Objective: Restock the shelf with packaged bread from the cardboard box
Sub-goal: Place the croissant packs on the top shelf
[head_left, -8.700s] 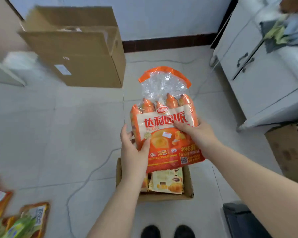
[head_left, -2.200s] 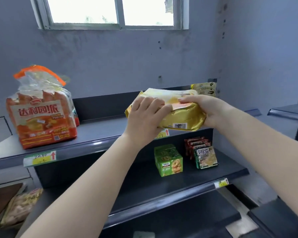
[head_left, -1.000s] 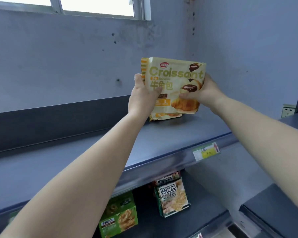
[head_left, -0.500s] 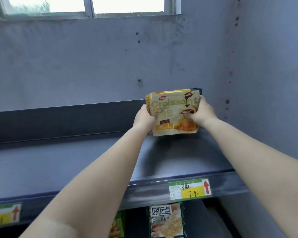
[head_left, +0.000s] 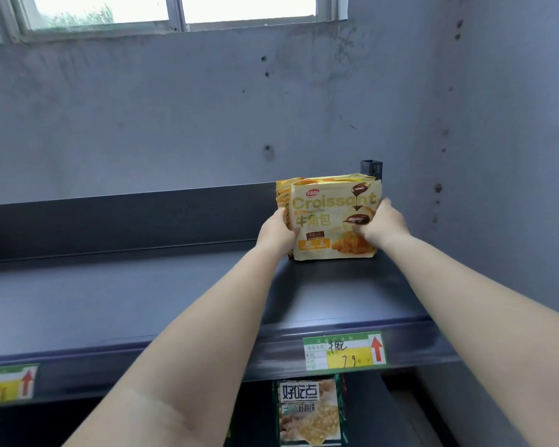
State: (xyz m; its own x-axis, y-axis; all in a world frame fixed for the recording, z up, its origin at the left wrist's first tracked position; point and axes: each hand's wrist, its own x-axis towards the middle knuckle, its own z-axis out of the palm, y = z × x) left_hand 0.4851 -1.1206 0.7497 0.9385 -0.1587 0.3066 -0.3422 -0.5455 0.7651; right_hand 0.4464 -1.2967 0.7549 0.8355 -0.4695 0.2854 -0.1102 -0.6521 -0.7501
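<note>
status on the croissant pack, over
Left hand and right hand both grip the croissant pack. Pack upright on the top shelf, at its back right corner. Nothing in the way.

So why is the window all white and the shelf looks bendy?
Head view: daylight overexposes the window, washing it white; the wide-angle lens bows the dark metal shelf; the yellow croissant packet, between the left hand and right hand, stays readable.

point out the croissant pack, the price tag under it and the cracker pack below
croissant pack (head_left: 323,221), head view, middle of its printed front
price tag (head_left: 344,351), head view, middle of the label on the shelf's front edge
cracker pack (head_left: 309,411), head view, middle of its front, on the lower shelf
</note>
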